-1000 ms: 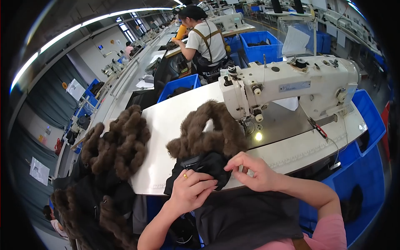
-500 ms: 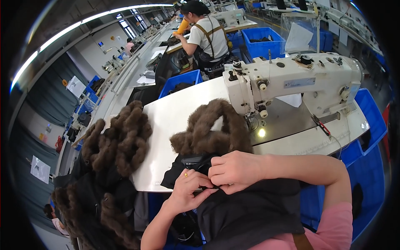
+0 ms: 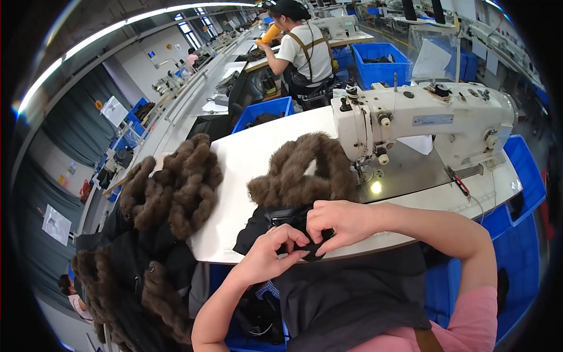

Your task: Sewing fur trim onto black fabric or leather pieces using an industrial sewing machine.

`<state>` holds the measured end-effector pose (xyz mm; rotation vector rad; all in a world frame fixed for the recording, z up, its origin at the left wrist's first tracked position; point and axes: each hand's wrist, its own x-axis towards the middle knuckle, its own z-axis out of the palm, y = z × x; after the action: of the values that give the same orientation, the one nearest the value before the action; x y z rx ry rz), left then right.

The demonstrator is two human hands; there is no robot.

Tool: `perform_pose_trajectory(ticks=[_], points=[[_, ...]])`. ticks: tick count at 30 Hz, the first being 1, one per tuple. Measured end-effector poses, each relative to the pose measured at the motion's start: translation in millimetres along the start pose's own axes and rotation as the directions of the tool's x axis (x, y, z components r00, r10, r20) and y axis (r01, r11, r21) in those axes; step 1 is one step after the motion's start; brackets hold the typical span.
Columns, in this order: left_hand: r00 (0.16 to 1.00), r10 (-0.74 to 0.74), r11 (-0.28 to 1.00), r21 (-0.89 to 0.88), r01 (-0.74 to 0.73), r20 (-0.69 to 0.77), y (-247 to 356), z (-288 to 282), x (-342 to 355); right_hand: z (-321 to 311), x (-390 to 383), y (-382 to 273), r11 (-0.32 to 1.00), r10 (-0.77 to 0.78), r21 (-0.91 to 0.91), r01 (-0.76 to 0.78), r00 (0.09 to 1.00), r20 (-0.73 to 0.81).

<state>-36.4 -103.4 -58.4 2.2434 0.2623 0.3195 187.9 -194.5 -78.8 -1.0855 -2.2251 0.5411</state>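
At the table's front edge, my left hand point(image 3: 274, 251) and my right hand point(image 3: 340, 226) pinch a piece of black fabric point(image 3: 314, 251) between thumbs and fingertips, close together. This fabric seems to belong to the black garment point(image 3: 253, 232) lying on the white table, though my hands cover where they join. A brown fur trim point(image 3: 299, 173) rests in a loop just beyond my hands, next to the garment. The sewing machine point(image 3: 422, 120) stands to the right, its needle area beside the fur.
More black garments with brown fur point(image 3: 176, 190) are heaped at the left, hanging over the table edge. Red-handled snips point(image 3: 457, 180) lie on the machine bed. Blue bins point(image 3: 525, 176) stand at the right and below. Ahead, a co-worker point(image 3: 305, 53) sits at another station.
My hands have drawn slightly apart at the fingertips, showing more of the pinched black fabric. The whole view has shifted a little, moving the background right.
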Motion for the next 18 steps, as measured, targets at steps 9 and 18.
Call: perform_pose_trajectory(ticks=[9, 18], points=[[0.947, 0.054, 0.897, 0.401, -0.186, 0.318, 24.5, -10.3, 24.8, -1.9, -3.6, 1.7, 0.979, 0.083, 0.172, -0.110, 0.984, 0.156], [0.947, 0.000, 0.988, 0.148, -0.050, 0.322, -0.7, -16.3, 28.2, 9.6, -12.4, -11.6, 0.982, 0.028, -0.190, -0.019, 0.998, 0.049]])
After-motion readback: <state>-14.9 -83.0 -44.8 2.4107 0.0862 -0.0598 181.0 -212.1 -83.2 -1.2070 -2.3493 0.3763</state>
